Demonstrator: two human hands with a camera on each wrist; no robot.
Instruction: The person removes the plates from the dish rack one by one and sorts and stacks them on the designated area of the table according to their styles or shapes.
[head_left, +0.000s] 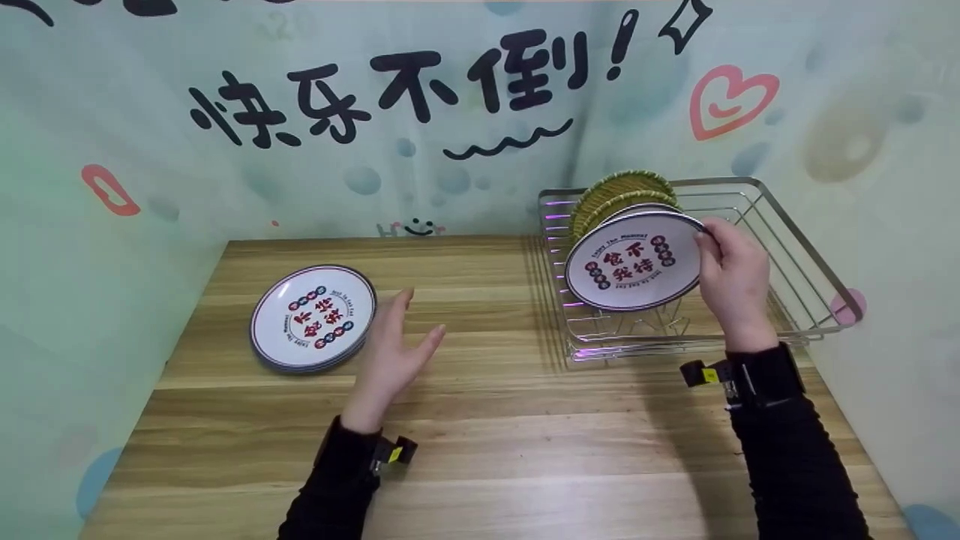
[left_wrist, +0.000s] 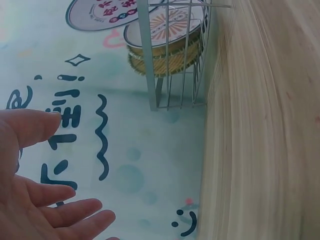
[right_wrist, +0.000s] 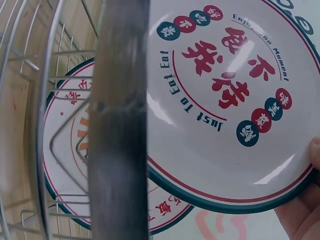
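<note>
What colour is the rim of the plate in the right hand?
Dark green rim on the plate, with a thin red line inside; right wrist view.

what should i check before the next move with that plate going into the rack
1. Grip: right hand holds the white plate at its right rim, fingers curled round the edge: ok.
2. Plate upright in the wire rack: standing on edge, tilted slightly: ok.
3. Plate seated in a slot: its bottom edge is hidden among the wires: cannot tell.
4. Neighbouring plates: yellow-rimmed plates stand close behind; contact unclear: cannot tell.
5. Left hand free: open, holding nothing, beside the stacked plates: ok.
6. Stack lies flat on the wooden table, well inside its edge: ok.
</note>
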